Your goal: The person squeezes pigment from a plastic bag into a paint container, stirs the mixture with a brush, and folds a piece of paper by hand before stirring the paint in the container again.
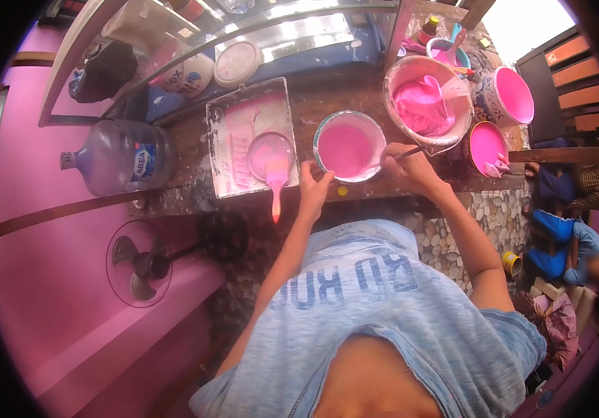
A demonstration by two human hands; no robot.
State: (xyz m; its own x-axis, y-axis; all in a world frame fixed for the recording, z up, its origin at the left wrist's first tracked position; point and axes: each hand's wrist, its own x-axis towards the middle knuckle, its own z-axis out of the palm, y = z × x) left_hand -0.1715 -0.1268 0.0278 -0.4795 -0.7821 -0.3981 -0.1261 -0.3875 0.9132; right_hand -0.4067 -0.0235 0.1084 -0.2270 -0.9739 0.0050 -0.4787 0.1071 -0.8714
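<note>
A small white pail [322,129] of pink paint stands near the table's front edge. My left hand [315,182] grips its near left rim between thumb and fingers. Closed around a thin, dark-handled paintbrush [419,148], my right hand [409,167] is at the pail's right rim; the brush's lower end is mostly hidden by the hand and rim. Left of the pail lies a paint-stained white tray [221,171]. A round lid [261,145] and a pink-coated paintbrush [277,175] with a red-tipped handle rest on it.
Right of the pail are a large bucket [393,83] holding pink-stained material, a pink-filled tub [515,94] and a paint can [487,146]. A water jug [115,159] lies at left, above a fan [139,263]. People [581,240] sit at far right.
</note>
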